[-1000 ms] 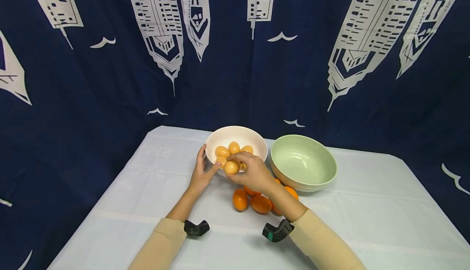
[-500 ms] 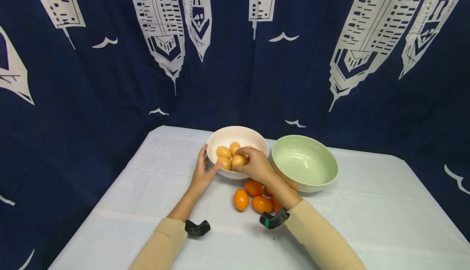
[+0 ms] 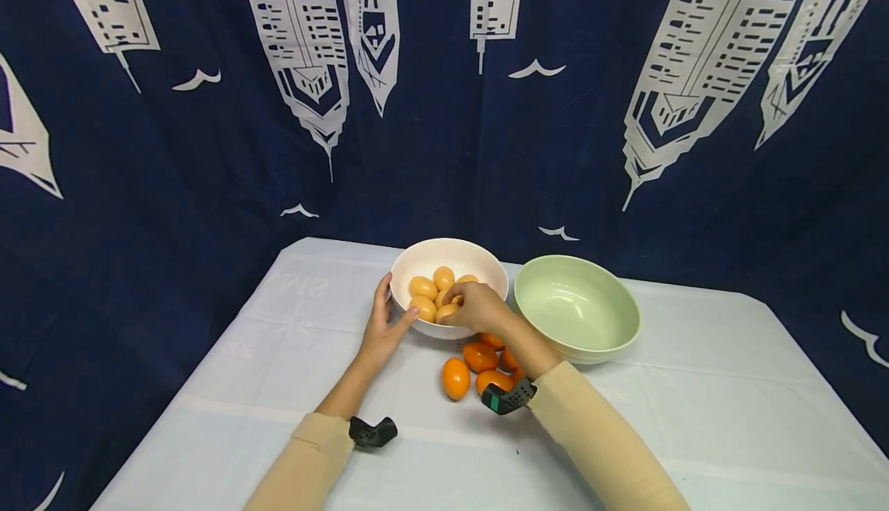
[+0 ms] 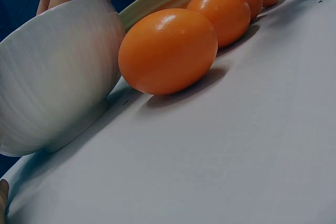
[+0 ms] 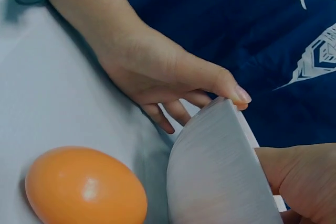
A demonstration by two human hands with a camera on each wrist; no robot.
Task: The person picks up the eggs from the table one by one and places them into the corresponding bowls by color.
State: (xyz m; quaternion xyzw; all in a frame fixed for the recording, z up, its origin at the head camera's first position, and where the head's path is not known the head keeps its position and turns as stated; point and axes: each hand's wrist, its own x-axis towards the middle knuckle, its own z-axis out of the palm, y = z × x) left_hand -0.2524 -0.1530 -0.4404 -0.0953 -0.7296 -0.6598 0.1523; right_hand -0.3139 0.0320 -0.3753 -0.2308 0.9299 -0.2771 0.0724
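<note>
A white bowl (image 3: pixel 424 256) holds several pale orange-yellow eggs (image 3: pixel 423 288). My left hand (image 3: pixel 378 333) grips the bowl's left side; in the right wrist view that hand's thumb (image 5: pixel 233 90) lies over the rim with the fingers against the outer wall. Over the near right rim reaches my right hand (image 3: pixel 482 310), its fingertips down in the bowl around a pale egg (image 3: pixel 447 313) at the near side. Its fingers partly hide that egg and others. In the right wrist view only part of the right hand (image 5: pixel 310 182) shows, beyond the rim.
Several darker orange eggs (image 3: pixel 456 378) lie on the white-covered table (image 3: pixel 278 357) in front of the bowls, partly under the right forearm. A light green bowl (image 3: pixel 576 302) stands right of the white one. A dark blue printed curtain (image 3: pixel 444 148) hangs behind.
My right hand has carried a pale egg from above the near rim, slightly right, then down among the other eggs in the white bowl. My left hand keeps its hold on the bowl.
</note>
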